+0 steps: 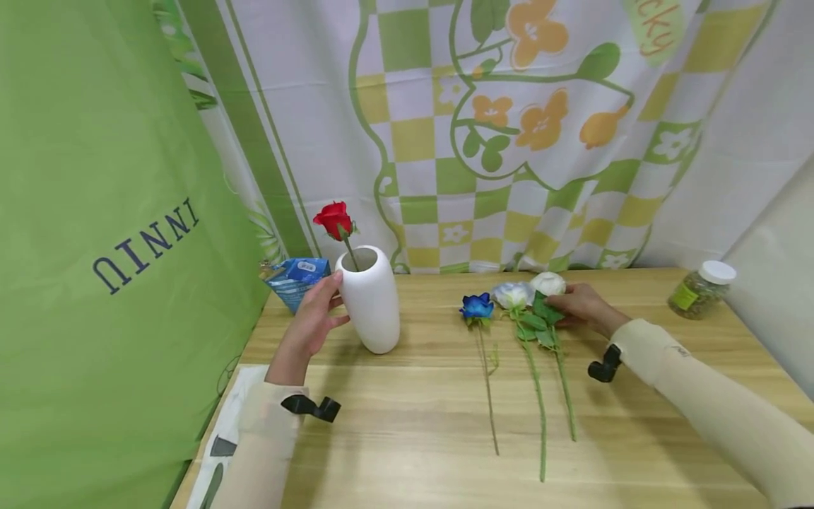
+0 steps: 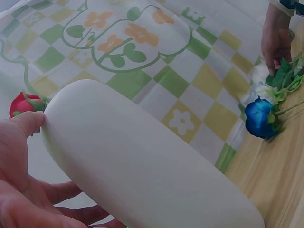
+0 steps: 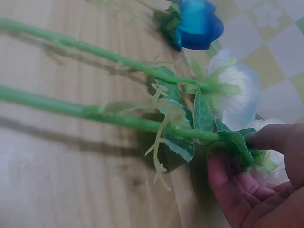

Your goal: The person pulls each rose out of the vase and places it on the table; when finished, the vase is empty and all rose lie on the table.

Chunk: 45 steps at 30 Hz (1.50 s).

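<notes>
Your left hand [image 1: 314, 311] curls its fingers around the white vase [image 1: 376, 311], where a red rose [image 1: 333, 219] stands. Your right hand [image 1: 584, 305] pinches a white rose [image 1: 548, 283] below its bloom, beside a bluish-white rose [image 1: 512, 295]

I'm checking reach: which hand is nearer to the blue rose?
The right hand. It pinches the white rose, with a pale bluish rose between it and the blue rose; the left hand is farther off, touching the white vase.
</notes>
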Available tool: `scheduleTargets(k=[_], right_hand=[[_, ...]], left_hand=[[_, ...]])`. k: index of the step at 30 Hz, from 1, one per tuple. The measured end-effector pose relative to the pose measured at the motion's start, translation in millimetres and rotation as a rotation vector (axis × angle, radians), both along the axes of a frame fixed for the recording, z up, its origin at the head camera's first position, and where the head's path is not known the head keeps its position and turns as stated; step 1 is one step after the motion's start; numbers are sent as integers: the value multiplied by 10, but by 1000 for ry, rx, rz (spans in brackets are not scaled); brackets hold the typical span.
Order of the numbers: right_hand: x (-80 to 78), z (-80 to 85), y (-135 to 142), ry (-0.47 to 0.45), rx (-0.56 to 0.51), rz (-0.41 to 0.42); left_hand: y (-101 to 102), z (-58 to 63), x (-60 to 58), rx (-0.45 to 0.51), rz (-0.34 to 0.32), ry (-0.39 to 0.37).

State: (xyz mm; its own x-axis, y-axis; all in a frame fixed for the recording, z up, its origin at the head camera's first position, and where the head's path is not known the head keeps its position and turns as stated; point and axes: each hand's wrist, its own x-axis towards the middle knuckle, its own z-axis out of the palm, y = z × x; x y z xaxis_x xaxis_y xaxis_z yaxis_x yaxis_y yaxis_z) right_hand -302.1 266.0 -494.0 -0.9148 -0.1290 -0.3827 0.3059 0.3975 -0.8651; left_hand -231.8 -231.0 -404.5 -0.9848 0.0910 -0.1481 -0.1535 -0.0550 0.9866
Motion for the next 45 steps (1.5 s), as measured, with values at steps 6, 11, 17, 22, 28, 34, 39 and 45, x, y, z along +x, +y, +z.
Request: scheduleTargets(k=[6, 11, 17, 22, 28, 34, 39, 45], right_hand=[[68, 4, 12, 36, 148, 19], [79, 166, 67, 166, 449, 137], [85, 558, 74, 264, 459, 149], [56, 828, -106, 336, 284, 93], [60, 1062, -641, 387, 102, 88], [-3, 1330, -1199, 442, 30, 140], [-89, 1520, -1607, 470, 10, 171], [-74, 1706, -1954, 501, -5, 204]], left_hand=[[5, 24, 2, -9, 4, -11], [3, 17, 1, -3, 23, -14], [34, 25, -9, 3, 19, -9], [27, 27, -15, 6, 12, -3], [8, 4, 2, 3, 17, -11], [22, 8, 2, 20, 19, 0], [20, 11, 4, 29, 32, -1], [30, 12, 5, 23, 29, -6]])
